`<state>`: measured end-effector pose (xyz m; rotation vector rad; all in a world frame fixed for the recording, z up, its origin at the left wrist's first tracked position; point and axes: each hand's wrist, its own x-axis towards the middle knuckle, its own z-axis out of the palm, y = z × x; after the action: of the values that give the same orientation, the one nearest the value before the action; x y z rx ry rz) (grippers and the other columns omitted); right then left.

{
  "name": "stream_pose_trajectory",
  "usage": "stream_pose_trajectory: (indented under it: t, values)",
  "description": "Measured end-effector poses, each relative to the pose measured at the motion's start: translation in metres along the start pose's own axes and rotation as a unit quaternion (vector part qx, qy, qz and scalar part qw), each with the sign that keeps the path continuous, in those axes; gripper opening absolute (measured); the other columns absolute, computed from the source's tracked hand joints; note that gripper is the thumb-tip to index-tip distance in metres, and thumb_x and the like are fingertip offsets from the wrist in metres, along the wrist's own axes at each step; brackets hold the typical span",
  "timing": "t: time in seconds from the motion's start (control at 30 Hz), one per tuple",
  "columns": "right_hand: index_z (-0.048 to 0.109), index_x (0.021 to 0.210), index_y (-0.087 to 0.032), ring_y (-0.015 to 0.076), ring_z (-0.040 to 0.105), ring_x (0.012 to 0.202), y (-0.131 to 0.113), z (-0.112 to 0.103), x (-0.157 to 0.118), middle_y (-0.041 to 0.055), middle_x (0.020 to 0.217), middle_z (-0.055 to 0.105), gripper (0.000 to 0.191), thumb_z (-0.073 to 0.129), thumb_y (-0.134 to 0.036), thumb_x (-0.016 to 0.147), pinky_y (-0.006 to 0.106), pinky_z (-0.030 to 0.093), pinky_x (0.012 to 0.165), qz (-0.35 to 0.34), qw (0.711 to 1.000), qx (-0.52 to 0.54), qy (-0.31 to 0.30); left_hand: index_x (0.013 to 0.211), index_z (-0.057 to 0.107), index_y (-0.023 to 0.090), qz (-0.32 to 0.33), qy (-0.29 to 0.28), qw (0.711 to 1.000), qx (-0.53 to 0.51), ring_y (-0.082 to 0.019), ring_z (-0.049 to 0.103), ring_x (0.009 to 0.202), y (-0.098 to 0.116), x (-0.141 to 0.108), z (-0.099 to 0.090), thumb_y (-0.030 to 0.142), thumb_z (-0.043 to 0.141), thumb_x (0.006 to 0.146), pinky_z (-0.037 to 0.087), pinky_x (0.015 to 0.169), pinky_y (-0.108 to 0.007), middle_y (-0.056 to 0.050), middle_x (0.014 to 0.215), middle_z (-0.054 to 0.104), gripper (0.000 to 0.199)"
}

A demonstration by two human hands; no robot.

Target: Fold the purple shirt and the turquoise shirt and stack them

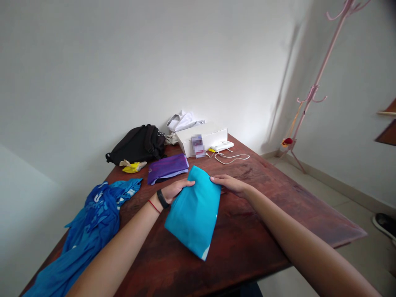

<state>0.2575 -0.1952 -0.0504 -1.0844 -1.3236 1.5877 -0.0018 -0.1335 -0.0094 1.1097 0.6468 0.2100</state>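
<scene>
Both hands hold a folded turquoise cloth (pixel 194 210) over the middle of the wooden table. Near its upper left edge, my left hand (pixel 179 189) is closed with the thumb on top; a black band and a red string circle that wrist. At the upper right edge my right hand (pixel 230 183) pinches the cloth, its other fingers partly hidden behind. The cloth's lower end hangs toward me, with a small pale patch at the bottom corner. Left of my left hand lies a crumpled blue patterned garment (pixel 95 218). Just beyond it sits a folded purple cloth (pixel 168 167).
A black backpack (pixel 137 144), a yellow item (pixel 134 167), a white box (pixel 202 134) with white cloth (pixel 184 120) behind, and a white power strip (pixel 222 146) with cable stand along the wall side of the table (pixel 262 202). A pink coat rack (pixel 324 62) stands right.
</scene>
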Motion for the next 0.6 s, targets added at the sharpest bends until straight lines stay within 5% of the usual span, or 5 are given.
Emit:
stream_pose_trajectory:
  t: [0.13, 0.3, 0.6]
  values:
    - [0.069, 0.114, -0.019, 0.0262, 0.068, 0.1, 0.001, -0.001, -0.003, 0.0115, 0.114, 0.072, 0.057, 0.063, -0.066, 0.083, 0.037, 0.056, 0.084, 0.06, 0.995, 0.06, -0.047, 0.113, 0.068, 0.011, 0.007, 0.042, 0.994, -0.102, -0.034, 0.066, 0.113, -0.006, -0.004, -0.004, 0.041, 0.063, 0.084, 0.048, 0.102, -0.047, -0.014, 0.108, 0.075, 0.042]
    - [0.067, 0.119, -0.019, 0.0244, 0.066, 0.108, 0.005, 0.009, -0.005, 0.0109, 0.124, 0.068, 0.051, 0.074, -0.052, 0.081, 0.035, 0.056, 0.088, 0.049, 0.991, 0.074, -0.105, 0.116, 0.066, 0.011, 0.049, 0.098, 0.986, -0.126, -0.034, 0.068, 0.109, -0.004, -0.004, -0.002, 0.042, 0.057, 0.082, 0.049, 0.101, -0.048, -0.014, 0.107, 0.075, 0.047]
    - [0.067, 0.118, -0.018, 0.0299, 0.065, 0.115, 0.002, 0.031, -0.004, 0.0117, 0.126, 0.069, 0.045, 0.077, -0.039, 0.08, 0.045, 0.05, 0.103, -0.023, 0.988, 0.147, -0.047, 0.123, 0.06, 0.011, 0.159, 0.096, 0.978, -0.099, -0.037, 0.064, 0.114, -0.03, 0.0, -0.003, 0.049, 0.058, 0.075, 0.047, 0.101, -0.053, -0.014, 0.111, 0.073, 0.061]
